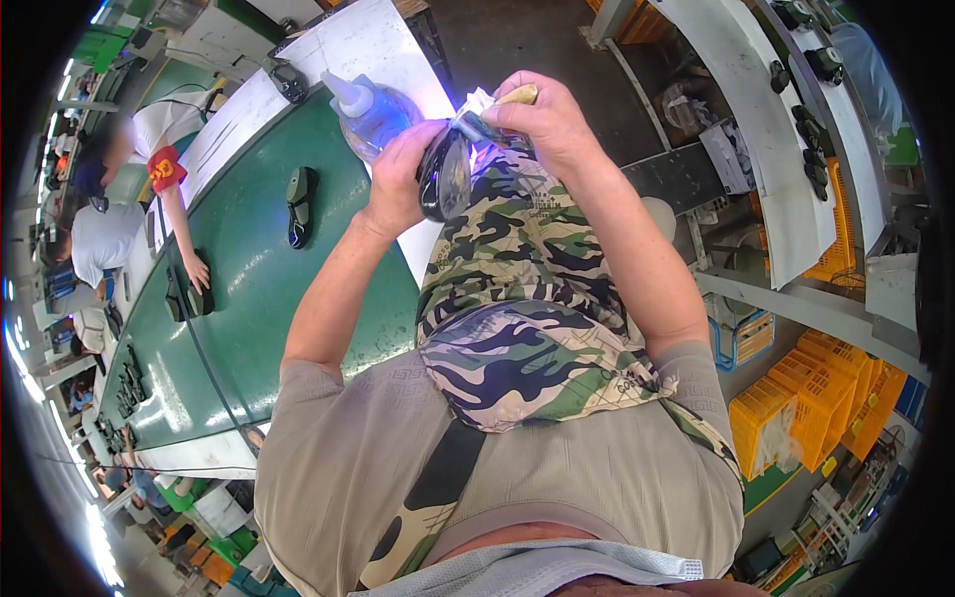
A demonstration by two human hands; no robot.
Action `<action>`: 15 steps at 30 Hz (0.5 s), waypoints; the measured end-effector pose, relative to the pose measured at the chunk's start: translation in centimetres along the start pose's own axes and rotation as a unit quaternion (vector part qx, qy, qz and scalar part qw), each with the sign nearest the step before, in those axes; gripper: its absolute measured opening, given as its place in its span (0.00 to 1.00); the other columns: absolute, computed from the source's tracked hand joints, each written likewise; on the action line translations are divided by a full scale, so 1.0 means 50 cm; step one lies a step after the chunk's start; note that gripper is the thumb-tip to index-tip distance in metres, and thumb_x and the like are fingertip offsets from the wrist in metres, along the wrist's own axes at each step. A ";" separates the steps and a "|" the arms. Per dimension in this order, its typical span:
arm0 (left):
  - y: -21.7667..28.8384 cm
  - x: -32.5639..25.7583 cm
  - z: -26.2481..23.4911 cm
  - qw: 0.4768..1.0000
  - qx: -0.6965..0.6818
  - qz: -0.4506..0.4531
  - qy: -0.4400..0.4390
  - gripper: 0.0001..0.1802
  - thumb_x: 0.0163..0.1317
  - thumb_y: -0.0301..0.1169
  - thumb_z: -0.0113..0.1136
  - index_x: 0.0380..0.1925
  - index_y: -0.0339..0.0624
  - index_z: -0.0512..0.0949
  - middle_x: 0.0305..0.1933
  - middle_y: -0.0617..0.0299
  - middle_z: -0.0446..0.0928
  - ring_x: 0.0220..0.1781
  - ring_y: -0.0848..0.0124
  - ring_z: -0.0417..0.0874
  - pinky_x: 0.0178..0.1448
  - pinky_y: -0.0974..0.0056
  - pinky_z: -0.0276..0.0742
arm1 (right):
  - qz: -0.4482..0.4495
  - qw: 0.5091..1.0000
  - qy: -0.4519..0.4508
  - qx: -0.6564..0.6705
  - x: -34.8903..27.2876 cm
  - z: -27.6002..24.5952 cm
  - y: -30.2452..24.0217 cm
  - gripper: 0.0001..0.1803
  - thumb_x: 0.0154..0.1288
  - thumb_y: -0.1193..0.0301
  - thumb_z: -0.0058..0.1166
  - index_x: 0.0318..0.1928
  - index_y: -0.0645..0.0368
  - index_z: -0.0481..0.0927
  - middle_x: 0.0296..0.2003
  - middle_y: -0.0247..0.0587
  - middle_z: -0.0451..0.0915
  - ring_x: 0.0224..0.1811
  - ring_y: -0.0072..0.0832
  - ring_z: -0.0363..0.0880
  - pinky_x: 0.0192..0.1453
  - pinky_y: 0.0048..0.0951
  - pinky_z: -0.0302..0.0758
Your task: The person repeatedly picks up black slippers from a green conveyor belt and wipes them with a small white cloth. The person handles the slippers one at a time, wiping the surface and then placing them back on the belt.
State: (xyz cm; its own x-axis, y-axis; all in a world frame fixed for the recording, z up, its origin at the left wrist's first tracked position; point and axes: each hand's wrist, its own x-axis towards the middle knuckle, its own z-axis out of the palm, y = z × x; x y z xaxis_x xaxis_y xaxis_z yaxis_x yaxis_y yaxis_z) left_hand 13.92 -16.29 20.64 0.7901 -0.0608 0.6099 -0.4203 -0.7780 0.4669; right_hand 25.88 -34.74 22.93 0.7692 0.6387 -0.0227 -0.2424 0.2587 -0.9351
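Left hand [395,184] wrapped around a dark glossy shoe sole [445,179], held upright above the camouflage apron [517,298]. Right hand [542,119] pinches a white cloth [476,104] and a tan brush handle [519,96] against the sole's top edge. Just beyond: clear blue squeeze bottle [370,111] on the white board [348,45]. Another sole [298,204] lies on the green conveyor belt [249,298]. Far right: yellow crates [826,398].

Both forearms rise from the lower edge and meet above the camouflage apron [517,298]. The left hand [398,184] sits left of the apron's top, fingers curled in a grip. The right hand [542,119] is just beyond it, fingertips pinched together.
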 end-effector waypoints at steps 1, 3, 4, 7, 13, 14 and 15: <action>0.011 0.010 0.001 1.000 -0.010 -0.007 -0.008 0.31 0.41 0.26 0.73 0.50 0.36 0.75 0.44 0.49 0.81 0.44 0.55 0.84 0.49 0.58 0.79 | -0.012 1.000 -0.003 -0.010 -0.003 -0.002 -0.011 0.09 0.51 0.77 0.65 0.32 0.62 0.78 0.26 0.34 0.77 0.28 0.20 0.75 0.32 0.23 0.72; 0.020 0.020 0.004 0.998 -0.021 -0.044 -0.041 0.31 0.41 0.27 0.73 0.50 0.37 0.76 0.42 0.50 0.81 0.41 0.57 0.84 0.47 0.58 0.80 | -0.038 0.997 0.001 -0.067 -0.006 -0.005 -0.032 0.09 0.51 0.76 0.65 0.32 0.62 0.78 0.26 0.34 0.78 0.29 0.19 0.76 0.33 0.22 0.73; 0.022 0.024 0.006 0.995 -0.023 -0.075 -0.067 0.30 0.41 0.26 0.73 0.49 0.37 0.76 0.40 0.51 0.81 0.39 0.57 0.84 0.46 0.58 0.80 | -0.050 0.994 0.003 -0.096 -0.007 -0.006 -0.043 0.09 0.51 0.75 0.65 0.32 0.62 0.78 0.26 0.34 0.78 0.29 0.19 0.76 0.33 0.22 0.73; 0.009 0.031 0.008 0.971 -0.044 -0.159 -0.172 0.27 0.39 0.29 0.72 0.44 0.37 0.78 0.33 0.52 0.81 0.33 0.58 0.84 0.42 0.59 0.79 | -0.059 0.982 0.006 -0.179 -0.009 -0.005 -0.083 0.09 0.53 0.78 0.64 0.31 0.61 0.75 0.29 0.34 0.78 0.31 0.19 0.75 0.36 0.21 0.72; 0.007 0.059 -0.014 0.893 -0.135 -0.261 -0.342 0.30 0.34 0.35 0.73 0.42 0.35 0.78 0.32 0.53 0.82 0.33 0.63 0.83 0.44 0.62 0.78 | -0.195 0.943 0.042 -0.267 0.016 -0.024 -0.087 0.08 0.51 0.74 0.63 0.31 0.61 0.78 0.26 0.34 0.80 0.29 0.18 0.77 0.35 0.23 0.74; 0.005 0.063 -0.016 0.888 -0.144 -0.255 -0.355 0.32 0.33 0.34 0.74 0.43 0.34 0.77 0.35 0.54 0.82 0.36 0.66 0.82 0.47 0.63 0.78 | -0.209 0.939 0.042 -0.269 0.019 -0.024 -0.086 0.08 0.51 0.74 0.62 0.31 0.61 0.78 0.27 0.35 0.81 0.30 0.18 0.77 0.36 0.23 0.74; 0.006 0.067 -0.020 0.882 -0.162 -0.261 -0.357 0.32 0.33 0.34 0.75 0.43 0.34 0.77 0.35 0.56 0.82 0.37 0.67 0.82 0.47 0.64 0.78 | -0.224 0.935 0.043 -0.271 0.022 -0.025 -0.085 0.08 0.51 0.74 0.62 0.30 0.61 0.77 0.28 0.35 0.81 0.30 0.18 0.77 0.37 0.23 0.75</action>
State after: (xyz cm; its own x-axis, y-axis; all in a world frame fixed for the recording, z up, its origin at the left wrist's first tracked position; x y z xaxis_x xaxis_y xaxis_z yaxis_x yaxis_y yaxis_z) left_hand 15.98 -16.13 23.45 0.9448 -0.2156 -0.2467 0.0698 -0.6033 0.7944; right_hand 28.48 -36.03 26.42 0.7716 0.4882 0.4078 0.4333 0.0660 -0.8988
